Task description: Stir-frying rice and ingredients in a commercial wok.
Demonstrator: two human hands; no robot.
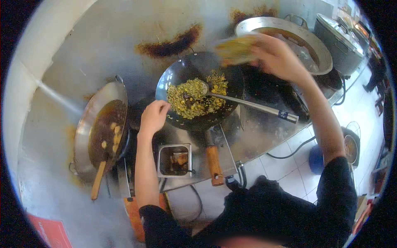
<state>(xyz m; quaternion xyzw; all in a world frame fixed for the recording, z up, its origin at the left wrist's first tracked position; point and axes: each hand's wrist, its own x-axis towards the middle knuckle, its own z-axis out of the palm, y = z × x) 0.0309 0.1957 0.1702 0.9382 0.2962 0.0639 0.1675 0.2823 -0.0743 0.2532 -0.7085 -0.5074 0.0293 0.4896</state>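
A dark wok point(161, 82) stands before me, holding a chopped green and yellow mixture point(189, 102). A metal ladle point(251, 105) rests with its bowl in this food and its shaft slanting over the right rim. My left hand point(154, 116) is at the wok's left rim, thumb and fingertips drawn together; whether something small is between them is hidden. Over the far right rim, my right hand point(273, 54) grips a yellow-green object point(237, 49), too blurred to name. The wok's wooden handle point(214, 164) points towards me.
To the left, a metal wok point(82, 139) holds brown liquid with pale pieces and a wooden-handled utensil point(99, 183). A square metal container point(159, 161) sits near the counter's edge. Back right are a wide pan point(324, 60) of brown liquid and a lidded pot point(339, 43).
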